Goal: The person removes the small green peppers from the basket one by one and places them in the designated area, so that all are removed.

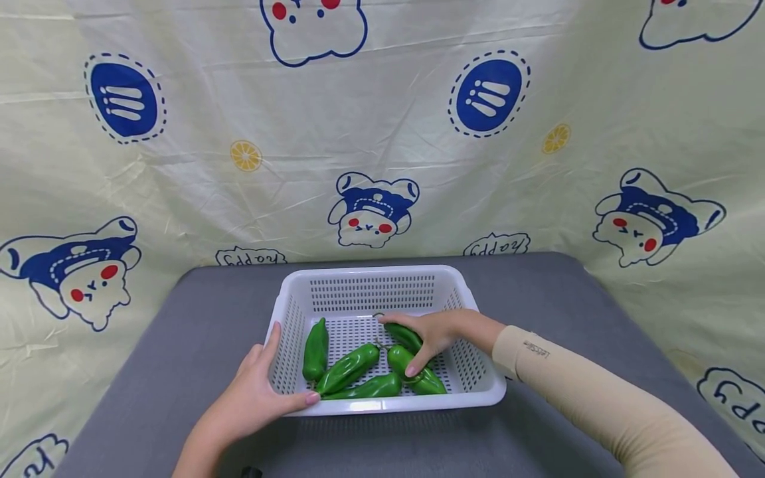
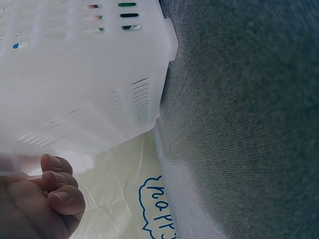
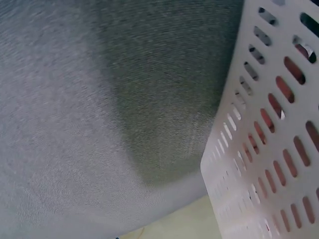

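In the head view, a white plastic basket with slotted walls holds several green peppers. My left hand grips its near left corner, the thumb along the front rim and the index finger up the left side. The left wrist view shows other fingers curled by the basket's outer wall. Reaching in over the right wall, my right hand holds a green pepper between thumb and fingers. Its thumb rests on a nearer pepper. In the right wrist view the basket wall hides most of that hand.
The basket stands on a grey cloth-covered table. Behind and around it hangs a pale printed curtain. A small black object shows at the bottom edge, beside the left forearm.
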`<state>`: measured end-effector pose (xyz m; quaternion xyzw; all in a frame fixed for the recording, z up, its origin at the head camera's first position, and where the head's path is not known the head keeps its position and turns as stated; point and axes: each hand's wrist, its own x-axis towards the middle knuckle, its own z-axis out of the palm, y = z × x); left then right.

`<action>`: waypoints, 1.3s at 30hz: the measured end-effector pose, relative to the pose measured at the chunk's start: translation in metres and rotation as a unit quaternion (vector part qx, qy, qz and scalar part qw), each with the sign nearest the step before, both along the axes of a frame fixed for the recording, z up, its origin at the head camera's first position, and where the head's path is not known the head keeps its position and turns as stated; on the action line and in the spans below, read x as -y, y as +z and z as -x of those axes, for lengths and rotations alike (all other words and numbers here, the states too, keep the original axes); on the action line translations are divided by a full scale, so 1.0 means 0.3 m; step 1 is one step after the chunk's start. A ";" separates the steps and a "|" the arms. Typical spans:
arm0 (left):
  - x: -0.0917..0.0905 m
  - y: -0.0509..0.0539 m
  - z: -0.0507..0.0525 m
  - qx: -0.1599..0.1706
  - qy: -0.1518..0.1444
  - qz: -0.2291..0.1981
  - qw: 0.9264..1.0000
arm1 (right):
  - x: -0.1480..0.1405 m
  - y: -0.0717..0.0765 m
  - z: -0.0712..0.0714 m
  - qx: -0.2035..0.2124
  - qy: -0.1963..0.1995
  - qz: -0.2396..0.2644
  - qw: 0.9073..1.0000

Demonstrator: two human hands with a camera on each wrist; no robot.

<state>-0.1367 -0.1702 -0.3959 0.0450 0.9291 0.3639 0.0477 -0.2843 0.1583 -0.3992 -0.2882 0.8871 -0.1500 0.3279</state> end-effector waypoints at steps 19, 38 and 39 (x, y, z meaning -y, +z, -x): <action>-0.003 0.004 0.001 -0.002 0.001 -0.020 1.000 | -0.042 0.077 -0.021 -0.026 -0.016 0.170 0.985; 0.000 -0.003 0.002 -0.002 0.001 -0.013 1.000 | -0.140 0.138 -0.051 -0.031 -0.070 0.245 0.966; 0.000 -0.003 0.002 -0.001 0.002 -0.012 1.000 | -0.149 0.140 -0.052 -0.030 -0.075 0.247 0.966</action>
